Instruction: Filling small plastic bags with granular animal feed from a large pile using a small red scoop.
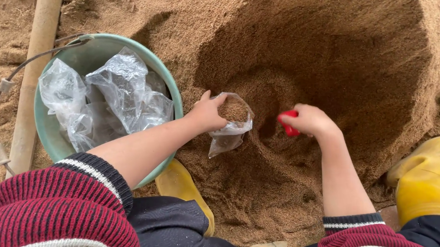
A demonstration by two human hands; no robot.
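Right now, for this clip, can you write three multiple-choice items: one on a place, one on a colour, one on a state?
1. Where are the spare plastic bags?
A. In the green bucket
B. On a boot
C. On the wooden pole

2. What colour is the scoop in the right hand?
A. Blue
B. Red
C. White

3. How is the small clear bag in the left hand?
A. Tied shut
B. Empty and flat
C. Held open, with brown grain inside

Answers: 1 A, crumpled bags lie inside the bucket. 2 B, red shows beside the fingers. 3 C, grain shows in its open mouth.
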